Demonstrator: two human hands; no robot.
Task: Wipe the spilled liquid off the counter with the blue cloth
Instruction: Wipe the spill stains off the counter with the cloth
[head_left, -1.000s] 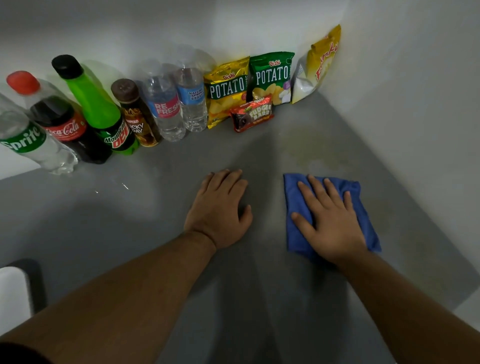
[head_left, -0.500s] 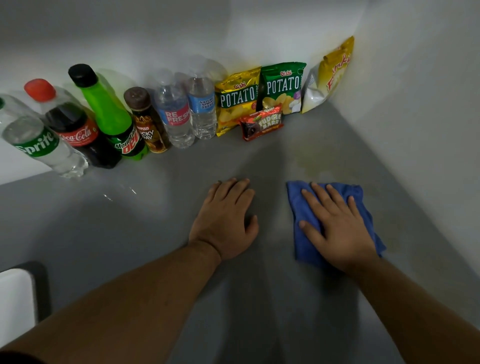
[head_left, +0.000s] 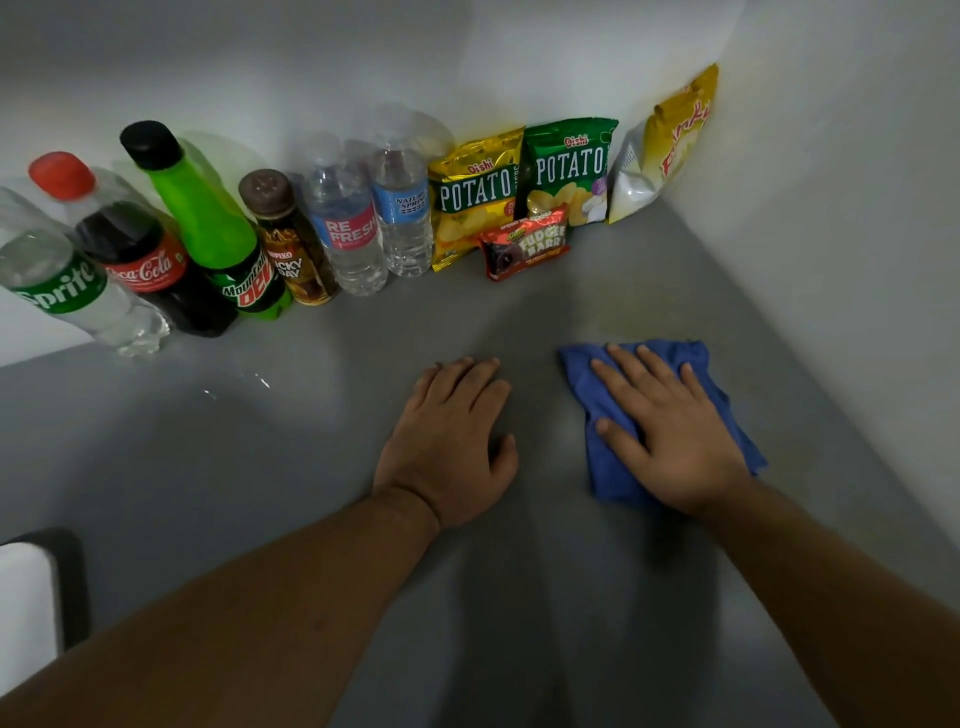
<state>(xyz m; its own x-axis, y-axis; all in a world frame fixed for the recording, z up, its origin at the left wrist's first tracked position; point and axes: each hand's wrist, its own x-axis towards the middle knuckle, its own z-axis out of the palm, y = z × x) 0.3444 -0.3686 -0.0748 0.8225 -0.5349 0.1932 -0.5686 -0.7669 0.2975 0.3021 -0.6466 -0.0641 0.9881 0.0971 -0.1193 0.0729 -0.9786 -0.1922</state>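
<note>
The blue cloth (head_left: 602, 467) lies on the grey counter (head_left: 322, 467) at the right, its far edge rumpled. My right hand (head_left: 670, 436) presses flat on top of it, fingers spread and pointing toward the back wall. My left hand (head_left: 452, 441) rests palm down on the bare counter just left of the cloth, holding nothing. A faint yellowish wet patch (head_left: 649, 306) shows on the counter just beyond the cloth. Small glints of liquid (head_left: 260, 382) sit further left.
Several drink bottles, from Sprite (head_left: 67, 280) to a water bottle (head_left: 402, 218), stand along the back wall. Potato chip bags (head_left: 475, 197), a Fudgee Barr pack (head_left: 524, 244) and a yellow snack bag (head_left: 665, 145) fill the corner. The white side wall (head_left: 831, 234) runs close on the right.
My right hand has pushed the cloth a little away from me toward the snack packs, and the cloth's far edge has bunched up. My left hand has stayed in place.
</note>
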